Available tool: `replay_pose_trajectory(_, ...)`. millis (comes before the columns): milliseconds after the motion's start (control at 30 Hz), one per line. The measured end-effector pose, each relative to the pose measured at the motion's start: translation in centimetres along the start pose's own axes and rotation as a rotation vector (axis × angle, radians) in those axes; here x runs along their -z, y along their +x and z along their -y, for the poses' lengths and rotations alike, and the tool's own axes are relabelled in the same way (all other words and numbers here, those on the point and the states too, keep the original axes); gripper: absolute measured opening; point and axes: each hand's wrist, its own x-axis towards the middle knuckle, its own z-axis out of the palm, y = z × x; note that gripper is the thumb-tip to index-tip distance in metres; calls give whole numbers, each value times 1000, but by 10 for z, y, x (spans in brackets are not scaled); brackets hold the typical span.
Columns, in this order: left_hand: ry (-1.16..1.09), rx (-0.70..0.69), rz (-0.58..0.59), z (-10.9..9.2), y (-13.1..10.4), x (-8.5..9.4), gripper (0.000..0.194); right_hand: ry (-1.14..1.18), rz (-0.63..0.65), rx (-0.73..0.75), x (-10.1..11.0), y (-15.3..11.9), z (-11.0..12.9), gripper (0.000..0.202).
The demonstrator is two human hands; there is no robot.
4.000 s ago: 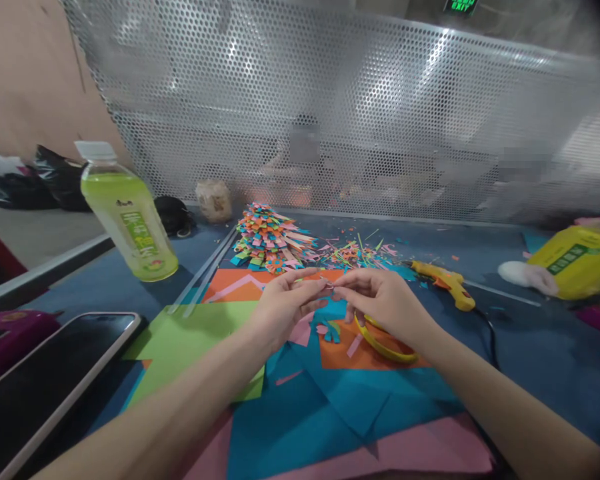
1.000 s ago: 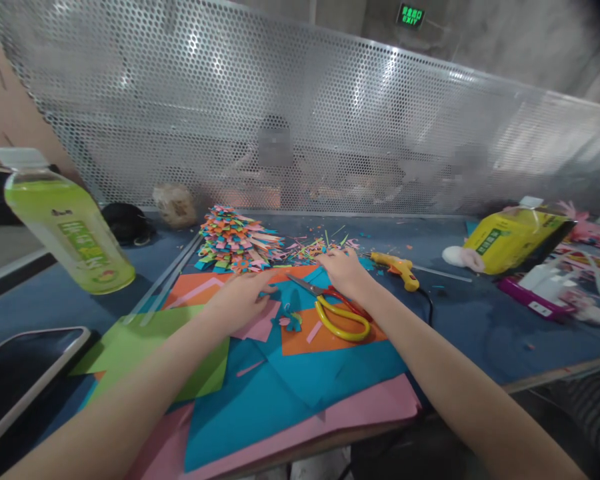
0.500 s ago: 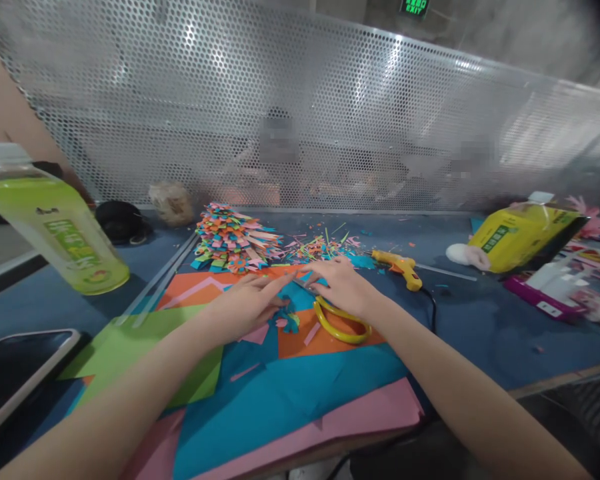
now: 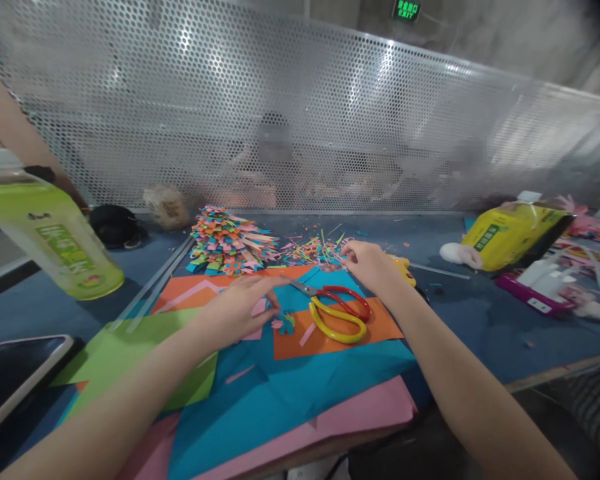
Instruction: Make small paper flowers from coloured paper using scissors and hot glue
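Observation:
My left hand [image 4: 240,308] hovers over or rests on the coloured paper, fingers stretched and thumb apart, with nothing seen in it. By its thumb lies a small blue, pink and green paper flower [image 4: 286,324]. My right hand [image 4: 366,262] is at the edge of the paper scraps [image 4: 313,251], its fingers bent together; whatever they pinch is hidden or too small to name. Scissors [image 4: 337,327] with one red and one yellow handle lie partly open between my hands, on orange paper [image 4: 385,323]. Behind my left hand stands a cone of layered paper strips [image 4: 225,243].
A yellow glue gun [image 4: 404,267] lies partly behind my right wrist. Green-drink bottles [image 4: 75,250] stand left and lie right [image 4: 500,233]. A phone [image 4: 20,377] is at the left edge. Blue paper [image 4: 280,400] covers the front. A perforated metal panel [image 4: 320,120] rises behind.
My right hand has moved away from the scissors, right and back to the scraps, uncovering the red handle. My left hand has drawn slightly left. The view has shifted a little.

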Motion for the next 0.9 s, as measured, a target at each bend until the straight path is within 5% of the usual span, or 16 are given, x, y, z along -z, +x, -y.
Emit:
replay_pose_trajectory(133, -60, -121, 127, -8, -3, -2, 46, -11, -1, -49, 3, -1, -2, 12)
replay_pose_trajectory(433, 63, -117, 89, -10, -2, -4, 36, 101, 78, 48, -4, -5, 8, 12)
replay_pose_trajectory(633, -457, 228, -126, -9, 0, 1, 36, 209, 53, 111, -5, -4, 8, 13)
replay_pose_trajectory(767, -884, 355, -92, -8, 3, 3, 38, 455, 144, 216, -6, -9, 18, 15)
replay_pose_trajectory(900, -992, 448, -79, -11, 5, 2, 35, 636, 234, 312, -12, -20, 34, 18)
